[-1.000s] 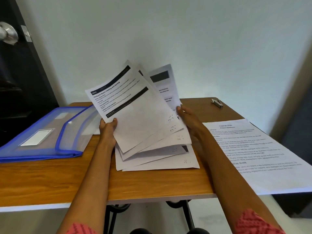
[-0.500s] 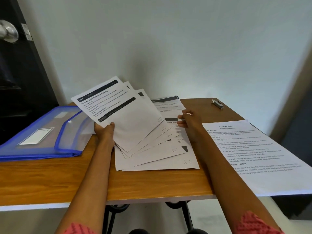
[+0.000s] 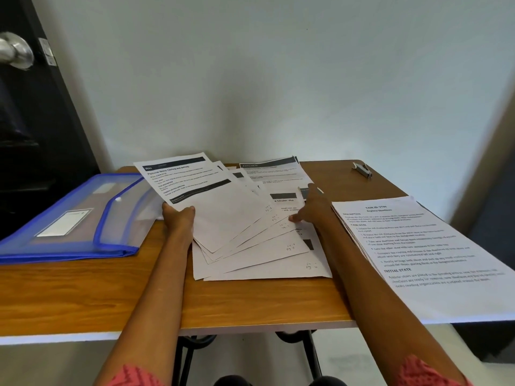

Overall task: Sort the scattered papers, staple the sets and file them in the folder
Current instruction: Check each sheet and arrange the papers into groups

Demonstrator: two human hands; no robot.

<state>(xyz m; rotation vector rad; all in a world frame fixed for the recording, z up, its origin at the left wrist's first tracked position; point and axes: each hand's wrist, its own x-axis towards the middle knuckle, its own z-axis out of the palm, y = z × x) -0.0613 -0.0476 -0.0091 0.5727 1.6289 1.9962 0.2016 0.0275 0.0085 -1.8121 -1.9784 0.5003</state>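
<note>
A fanned stack of printed papers (image 3: 237, 218) lies low over the middle of the wooden table (image 3: 83, 296). My left hand (image 3: 178, 218) grips the fan's left edge, thumb on the top sheet. My right hand (image 3: 312, 206) pinches the right edges of some fanned sheets, its fingers hidden beneath them. More loose sheets (image 3: 264, 263) lie flat under the fan. A second paper set (image 3: 418, 252) rests at the right, overhanging the table edge. The blue translucent folder (image 3: 69, 218) lies at the left with its flap open. A small grey stapler (image 3: 362, 170) sits at the back right.
A white wall stands right behind the table. A dark door with a metal knob (image 3: 15, 50) is at the far left. The table's black legs (image 3: 309, 355) show below the front edge.
Both hands have lowered the fanned papers from an upright tilt down toward the table. The fan has spread wider, and my right hand moved forward along its right edge.
</note>
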